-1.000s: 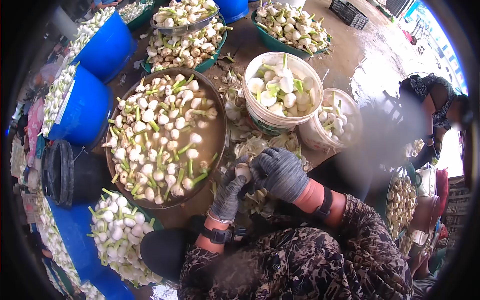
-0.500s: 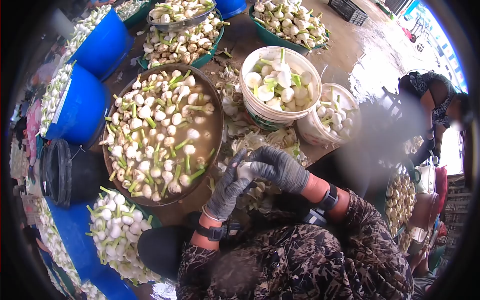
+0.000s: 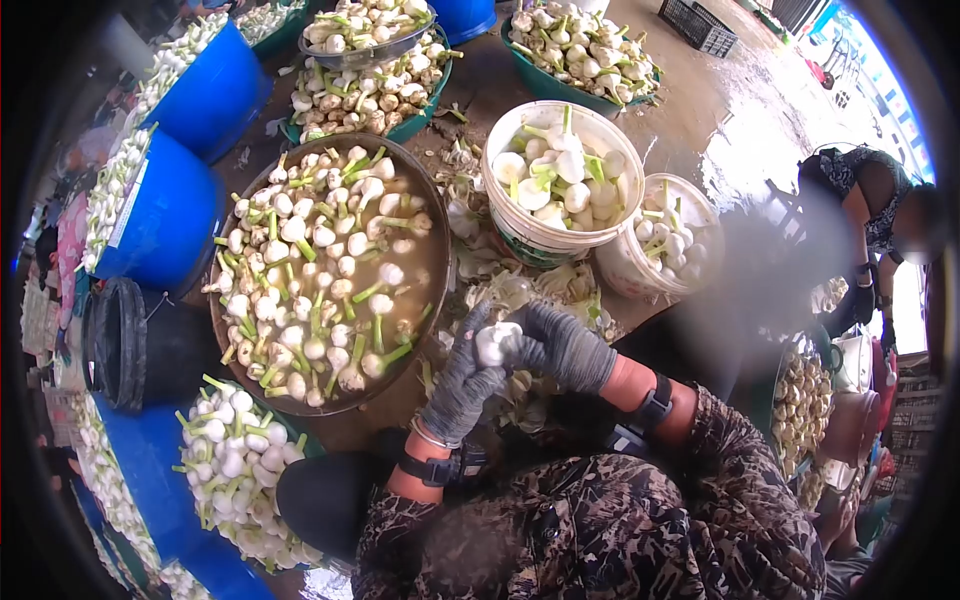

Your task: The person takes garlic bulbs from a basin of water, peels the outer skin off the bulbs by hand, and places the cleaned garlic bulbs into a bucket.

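Note:
Between my two gloved hands is a white garlic bulb [image 3: 495, 343]. My left hand [image 3: 462, 385], in a grey glove, is closed around its left side. From the right, my right hand [image 3: 570, 350], in a matching glove, presses its fingers against the bulb. Below and behind the hands lies a heap of garlic peelings [image 3: 570, 295]. Left of them stands a wide round tub [image 3: 437, 290] of murky water with many garlic bulbs [image 3: 300, 235] floating in it, green stems attached.
A white bucket [image 3: 560, 232] of peeled garlic stands ahead, with a smaller bucket [image 3: 640, 268] beside it. Blue tubs [image 3: 165, 215] line the left, near a black bucket [image 3: 150, 345]. A garlic pile [image 3: 240, 460] lies lower left. At right, another person [image 3: 870, 200] bends forward.
My hands have turned slightly, so more of the white bulb shows between them. My left hand has shifted a little to the right.

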A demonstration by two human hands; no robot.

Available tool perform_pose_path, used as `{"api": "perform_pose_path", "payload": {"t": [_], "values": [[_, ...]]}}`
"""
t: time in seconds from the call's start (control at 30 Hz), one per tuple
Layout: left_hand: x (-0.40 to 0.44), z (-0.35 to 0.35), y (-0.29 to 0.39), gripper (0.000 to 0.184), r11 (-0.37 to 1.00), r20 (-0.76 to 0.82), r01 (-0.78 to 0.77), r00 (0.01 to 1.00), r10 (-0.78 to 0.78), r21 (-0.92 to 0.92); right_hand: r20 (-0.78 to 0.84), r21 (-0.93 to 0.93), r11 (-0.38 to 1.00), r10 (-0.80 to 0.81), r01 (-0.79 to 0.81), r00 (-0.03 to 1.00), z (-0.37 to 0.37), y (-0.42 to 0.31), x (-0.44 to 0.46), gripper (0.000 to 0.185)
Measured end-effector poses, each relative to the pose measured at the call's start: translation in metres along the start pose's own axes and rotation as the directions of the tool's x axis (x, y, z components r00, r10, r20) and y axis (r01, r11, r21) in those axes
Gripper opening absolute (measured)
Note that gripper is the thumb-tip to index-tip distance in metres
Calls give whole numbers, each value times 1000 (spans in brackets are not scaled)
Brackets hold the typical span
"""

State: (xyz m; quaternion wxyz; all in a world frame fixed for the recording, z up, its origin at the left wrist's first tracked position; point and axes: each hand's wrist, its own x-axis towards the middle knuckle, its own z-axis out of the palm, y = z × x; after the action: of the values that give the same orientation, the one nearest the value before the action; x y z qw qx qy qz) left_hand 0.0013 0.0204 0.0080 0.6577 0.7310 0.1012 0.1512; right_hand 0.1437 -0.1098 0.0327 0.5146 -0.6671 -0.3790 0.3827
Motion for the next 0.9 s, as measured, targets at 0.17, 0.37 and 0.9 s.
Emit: {"api": "perform_pose_path", "payload": {"t": [0.17,0.37,0.9], "values": [[0,6,-7,52,914,-7,333,939,-344,-232,-38,-615,749,-339,246,940,4,-19,-5,23],[8,15,-1,37,947,-138,174,980,-140,271,-230,-303,948,30,-101,973,3,15,4,23],[4,5,20,41,796,32,246,961,-275,-553,-108,-857,470,237,-211,965,-36,31,-2,24]]}}
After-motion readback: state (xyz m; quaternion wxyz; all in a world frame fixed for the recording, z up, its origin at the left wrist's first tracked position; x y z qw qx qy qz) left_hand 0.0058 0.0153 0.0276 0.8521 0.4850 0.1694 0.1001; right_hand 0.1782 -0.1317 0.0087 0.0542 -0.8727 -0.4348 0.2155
